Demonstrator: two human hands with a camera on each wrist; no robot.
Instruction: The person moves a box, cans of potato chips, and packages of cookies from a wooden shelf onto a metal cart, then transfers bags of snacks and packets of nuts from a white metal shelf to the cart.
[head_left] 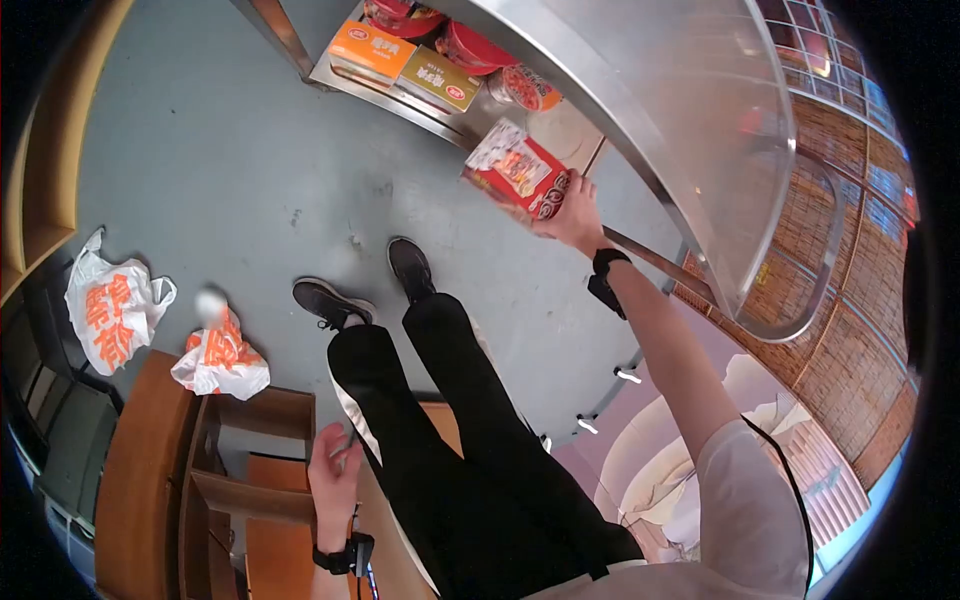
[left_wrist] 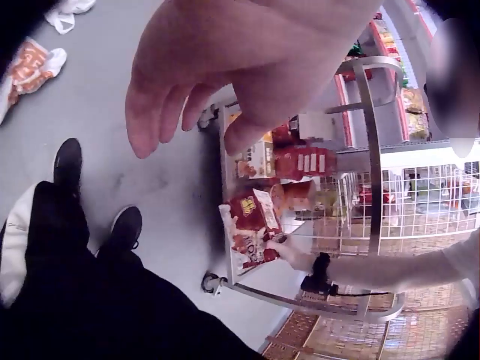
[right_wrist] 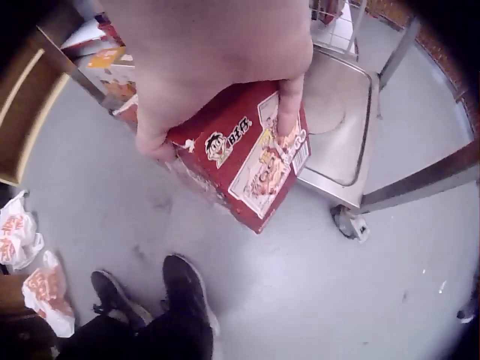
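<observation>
My right hand (head_left: 575,218) grips a red snack box (head_left: 522,168) by one end, beside the lower shelf of a metal cart (right_wrist: 363,124). In the right wrist view, the box shows a cartoon face and a picture panel, with fingers and thumb spread over opposite sides. Near the box on that shelf stand an orange box (head_left: 368,52), an olive-brown box (head_left: 438,80), red tubs (head_left: 478,48) and a clear-sided cup (head_left: 518,88). Holding nothing, my left hand (head_left: 334,470) hangs beside my leg with loosely bent fingers.
The cart's metal top (head_left: 690,120) and curved handle (head_left: 825,260) overhang the right side. Two white plastic bags (head_left: 150,295) with orange print lie on the grey floor at left. A brown wooden shelf unit (head_left: 255,495) stands behind my left hand. A caster (right_wrist: 350,223) supports the cart.
</observation>
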